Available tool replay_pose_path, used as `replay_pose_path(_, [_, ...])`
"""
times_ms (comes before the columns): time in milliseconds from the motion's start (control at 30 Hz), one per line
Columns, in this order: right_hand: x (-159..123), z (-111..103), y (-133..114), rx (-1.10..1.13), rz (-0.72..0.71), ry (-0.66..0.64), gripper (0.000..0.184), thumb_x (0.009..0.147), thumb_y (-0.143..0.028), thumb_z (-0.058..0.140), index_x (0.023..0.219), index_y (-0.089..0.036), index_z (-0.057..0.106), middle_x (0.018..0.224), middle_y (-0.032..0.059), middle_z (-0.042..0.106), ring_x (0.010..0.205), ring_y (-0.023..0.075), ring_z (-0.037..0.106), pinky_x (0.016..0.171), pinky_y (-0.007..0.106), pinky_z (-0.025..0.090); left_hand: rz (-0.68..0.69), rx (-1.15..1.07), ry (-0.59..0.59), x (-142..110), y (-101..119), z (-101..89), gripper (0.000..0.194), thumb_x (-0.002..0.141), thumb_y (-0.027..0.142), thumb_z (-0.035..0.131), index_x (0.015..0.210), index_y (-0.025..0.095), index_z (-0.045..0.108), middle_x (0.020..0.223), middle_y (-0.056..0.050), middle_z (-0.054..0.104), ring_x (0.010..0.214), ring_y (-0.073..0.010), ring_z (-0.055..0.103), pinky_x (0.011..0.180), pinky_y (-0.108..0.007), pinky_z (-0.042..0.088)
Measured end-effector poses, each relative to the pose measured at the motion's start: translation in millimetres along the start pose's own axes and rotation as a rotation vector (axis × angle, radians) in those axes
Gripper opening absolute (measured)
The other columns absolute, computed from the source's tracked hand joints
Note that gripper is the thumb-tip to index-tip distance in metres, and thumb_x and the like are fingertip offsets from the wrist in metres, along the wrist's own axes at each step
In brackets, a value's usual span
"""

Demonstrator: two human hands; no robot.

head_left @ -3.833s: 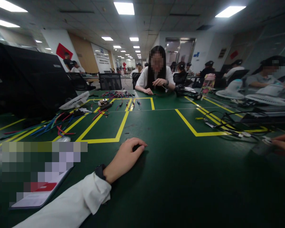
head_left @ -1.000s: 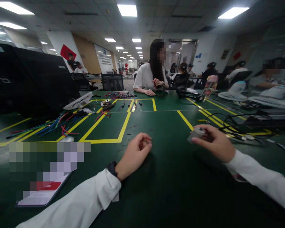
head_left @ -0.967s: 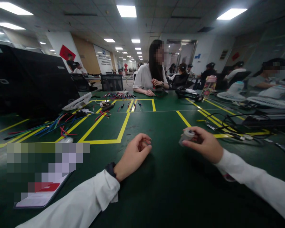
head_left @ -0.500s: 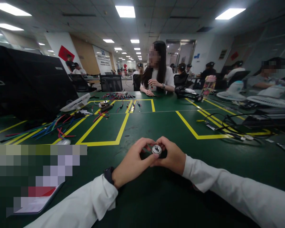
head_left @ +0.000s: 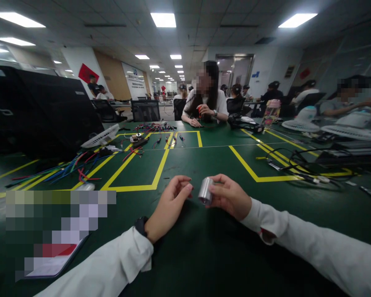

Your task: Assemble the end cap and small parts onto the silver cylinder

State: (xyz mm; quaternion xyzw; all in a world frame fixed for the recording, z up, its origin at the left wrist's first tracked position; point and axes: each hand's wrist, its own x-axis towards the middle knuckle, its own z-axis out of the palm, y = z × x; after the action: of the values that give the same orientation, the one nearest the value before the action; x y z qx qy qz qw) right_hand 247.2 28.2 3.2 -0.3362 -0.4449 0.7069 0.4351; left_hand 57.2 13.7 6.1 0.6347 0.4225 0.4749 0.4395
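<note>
While the large black case (head_left: 40, 115) at the far left is cut off by the picture's edge, the flat device with a pale and red surface (head_left: 52, 264) below it is mostly hidden under pixelation. Loose red, blue and green wires (head_left: 62, 169) lie on the dark green tabletop marked with yellow tape (head_left: 179, 264), near a white slatted panel (head_left: 102, 137); farther right is a small metal part with a round top (head_left: 137, 137), its details too small to tell. The left hand (head_left: 170, 202) is loosely curled and empty, thumb and fingertips slightly apart. Just beside it, the shiny silver metal cylinder (head_left: 205, 189) tilts above the tabletop, gripped by the right hand (head_left: 230, 196), whose fingers are partly hidden behind it. Half a second ago both hands held the cylinder with its round end up; now the left hand has let go and the smooth side shows. Across the table, a person in a white top (head_left: 207, 97) holds a small red object (head_left: 200, 111). Right of them stands a patterned bottle with a pink lid (head_left: 271, 112), its contents impossible to make out, then tangled black cables (head_left: 292, 161).
</note>
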Motion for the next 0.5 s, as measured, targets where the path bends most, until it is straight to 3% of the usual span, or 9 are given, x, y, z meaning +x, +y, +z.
replay_pose_path(67, [4.3,-0.9,-3.9,0.221,0.155,0.004,0.033,0.075,-0.032,0.065,0.098,-0.016,0.049,0.083,0.0028,0.065,0.073,0.0134,0.066,0.066,0.027,0.054,-0.014,0.007,-0.001,1.3,-1.2,-0.7,0.024,0.089,0.036,0.046,0.103,0.017,0.050,0.091,-0.002,0.058,0.078,-0.0153,0.057,0.074,-0.030,0.044])
replay_pose_path(233, [9.2,-8.0,-7.3,0.344,0.207,-0.002,0.023,0.084,-0.030,0.053,0.096,-0.011,0.052,0.086,0.0051,0.066,0.081,0.0103,0.066,0.081,0.023,0.052,-0.025,0.014,-0.049,1.7,-1.3,-0.2,0.021,0.088,0.034,0.047,0.098,0.017,0.052,0.087,-0.002,0.058,0.076,-0.0153,0.057,0.074,-0.031,0.045])
replay_pose_path(367, [9.4,-8.2,-4.3,0.301,0.125,0.023,0.027,0.079,-0.030,0.059,0.097,-0.012,0.050,0.091,0.0071,0.066,0.087,0.0137,0.066,0.085,0.027,0.052,-0.022,0.033,-0.085,-0.7,0.3,1.5,0.019,0.088,0.032,0.047,0.100,0.017,0.050,0.085,-0.002,0.058,0.076,-0.0153,0.057,0.072,-0.030,0.046])
replay_pose_path(500, [6.9,-1.6,1.5,0.151,-0.040,0.147,0.041,0.065,-0.023,0.073,0.091,-0.017,0.042,0.086,0.0040,0.066,0.080,0.0170,0.067,0.074,0.033,0.055,0.061,0.166,-0.101,-5.3,2.1,3.7,0.035,0.082,0.030,0.058,0.114,0.021,0.046,0.100,-0.004,0.059,0.081,-0.0152,0.057,0.074,-0.031,0.046])
